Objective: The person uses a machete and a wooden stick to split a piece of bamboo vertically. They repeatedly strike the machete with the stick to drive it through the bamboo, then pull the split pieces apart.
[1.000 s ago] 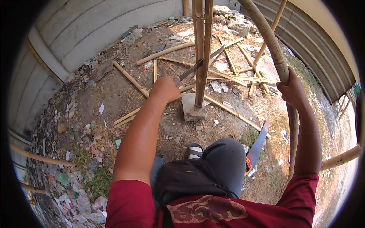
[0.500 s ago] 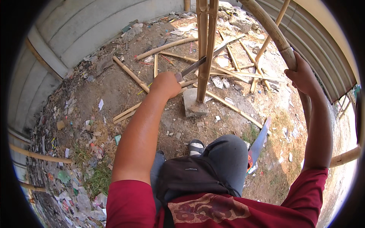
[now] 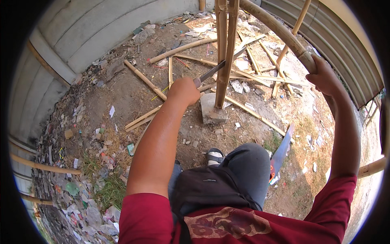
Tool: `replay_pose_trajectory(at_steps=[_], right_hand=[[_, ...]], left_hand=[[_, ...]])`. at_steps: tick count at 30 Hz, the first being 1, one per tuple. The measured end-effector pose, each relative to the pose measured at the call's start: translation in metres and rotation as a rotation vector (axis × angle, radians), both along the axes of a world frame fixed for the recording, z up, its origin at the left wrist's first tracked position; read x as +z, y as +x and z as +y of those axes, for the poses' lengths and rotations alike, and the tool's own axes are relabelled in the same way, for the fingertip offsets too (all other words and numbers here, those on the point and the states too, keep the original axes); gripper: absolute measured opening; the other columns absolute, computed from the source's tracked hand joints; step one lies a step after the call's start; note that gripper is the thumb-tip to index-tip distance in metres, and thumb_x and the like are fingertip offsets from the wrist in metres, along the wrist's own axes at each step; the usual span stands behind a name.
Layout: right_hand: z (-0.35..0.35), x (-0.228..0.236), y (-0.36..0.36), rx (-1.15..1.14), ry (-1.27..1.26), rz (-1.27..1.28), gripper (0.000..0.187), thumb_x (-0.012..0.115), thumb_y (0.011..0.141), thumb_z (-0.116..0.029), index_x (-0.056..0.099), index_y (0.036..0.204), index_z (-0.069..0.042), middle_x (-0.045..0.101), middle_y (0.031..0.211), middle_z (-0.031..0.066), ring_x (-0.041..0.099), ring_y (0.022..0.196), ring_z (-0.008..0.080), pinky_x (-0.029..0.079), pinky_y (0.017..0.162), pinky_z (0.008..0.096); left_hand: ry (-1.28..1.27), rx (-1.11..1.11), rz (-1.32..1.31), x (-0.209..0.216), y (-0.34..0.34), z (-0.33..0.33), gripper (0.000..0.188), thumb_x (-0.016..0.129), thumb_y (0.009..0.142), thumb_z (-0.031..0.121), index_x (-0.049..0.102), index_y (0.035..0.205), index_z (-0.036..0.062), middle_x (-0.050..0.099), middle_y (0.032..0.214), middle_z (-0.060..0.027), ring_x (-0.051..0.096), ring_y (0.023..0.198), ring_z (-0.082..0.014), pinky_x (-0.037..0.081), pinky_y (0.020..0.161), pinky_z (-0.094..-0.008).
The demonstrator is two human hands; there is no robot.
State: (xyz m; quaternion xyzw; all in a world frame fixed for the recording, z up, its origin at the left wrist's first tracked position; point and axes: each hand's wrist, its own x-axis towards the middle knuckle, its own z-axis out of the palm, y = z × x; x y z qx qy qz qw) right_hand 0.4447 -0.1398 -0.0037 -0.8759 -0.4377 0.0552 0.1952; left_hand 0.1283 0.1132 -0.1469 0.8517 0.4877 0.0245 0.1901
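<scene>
My left hand (image 3: 184,90) is closed around the handle of a long knife (image 3: 213,70). Its blade runs between the two halves of an upright split bamboo pole (image 3: 223,77), and the tip shows on the far right side. The foot of the split bamboo rests on a grey concrete block (image 3: 211,112). My right hand (image 3: 326,77) grips a thick bamboo pole (image 3: 290,38), which slopes up to the left and leaves the top of the picture near the split bamboo. Part of that pole below my hand is hidden by my forearm.
Several bamboo strips and poles (image 3: 254,114) lie across the ground beyond the block. A handsaw (image 3: 280,152) with a bluish blade is beside my knee. Litter (image 3: 87,211) and rubble cover the left side. A concrete wall (image 3: 105,30) and corrugated sheeting (image 3: 337,44) stand around.
The upper part of the thick pole in my right hand has swung left, closer to the split bamboo. My left hand still holds the knife in the split. The view has shifted slightly.
</scene>
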Motion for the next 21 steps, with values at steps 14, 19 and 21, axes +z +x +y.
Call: replay_pose_trajectory(at_steps=[14, 19, 21], right_hand=[[-0.002, -0.047, 0.012, 0.054, -0.292, 0.114, 0.061, 0.067, 0.081, -0.002, 0.048, 0.138, -0.004, 0.062, 0.088, 0.0106, 0.060, 0.059, 0.0169, 0.052, 0.050, 0.0325], [-0.004, -0.001, -0.004, -0.002, 0.033, 0.125, 0.064, 0.065, 0.083, -0.006, 0.045, 0.143, -0.002, 0.061, 0.089, 0.0108, 0.061, 0.066, 0.0165, 0.051, 0.054, 0.0329], [0.003, -0.021, -0.014, -0.026, 0.063, 0.117, 0.063, 0.064, 0.083, -0.004, 0.044, 0.143, -0.002, 0.062, 0.092, 0.0120, 0.062, 0.066, 0.0164, 0.052, 0.055, 0.0333]], left_hand=[[-0.004, 0.004, 0.000, 0.002, 0.003, -0.001, 0.033, 0.059, 0.095, 0.031, 0.070, 0.111, 0.0045, 0.071, 0.107, -0.0228, 0.068, 0.102, -0.0411, 0.054, 0.090, -0.0490], [-0.025, 0.001, 0.030, -0.005, -0.002, 0.004, 0.037, 0.054, 0.102, 0.035, 0.071, 0.111, 0.0029, 0.071, 0.106, -0.0216, 0.069, 0.101, -0.0380, 0.054, 0.087, -0.0481], [-0.009, -0.021, 0.035, -0.005, -0.001, 0.004, 0.037, 0.055, 0.102, 0.035, 0.071, 0.110, 0.0027, 0.071, 0.105, -0.0217, 0.069, 0.101, -0.0381, 0.055, 0.087, -0.0483]])
